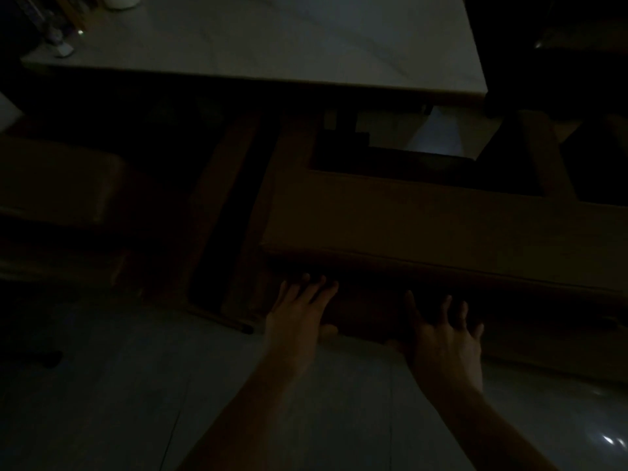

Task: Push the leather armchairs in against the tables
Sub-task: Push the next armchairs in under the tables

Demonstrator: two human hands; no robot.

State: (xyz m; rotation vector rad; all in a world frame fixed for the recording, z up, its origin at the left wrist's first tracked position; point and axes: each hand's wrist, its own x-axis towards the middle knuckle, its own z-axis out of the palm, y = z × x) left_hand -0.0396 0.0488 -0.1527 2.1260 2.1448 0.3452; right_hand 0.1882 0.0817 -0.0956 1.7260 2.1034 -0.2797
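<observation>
The armchair (424, 219) is seen from behind in very dim light, its broad brown back filling the middle and right of the view; its front is turned toward the surface (306, 45), whose pale top runs across the upper part of the view, and its arms reach in under the near edge; whether chair and surface touch cannot be told. The left hand (299, 314) is laid flat against the lower back of the armchair near its left corner, grip open, fingers spread and nothing clasped; the right hand (445, 338) is pressed beside it on the same panel, grip likewise open with fingers splayed. A second armchair (57, 198) is made out at the left, apart from the first. The tiled floor (136, 402) lies below, with glints at the lower right.
</observation>
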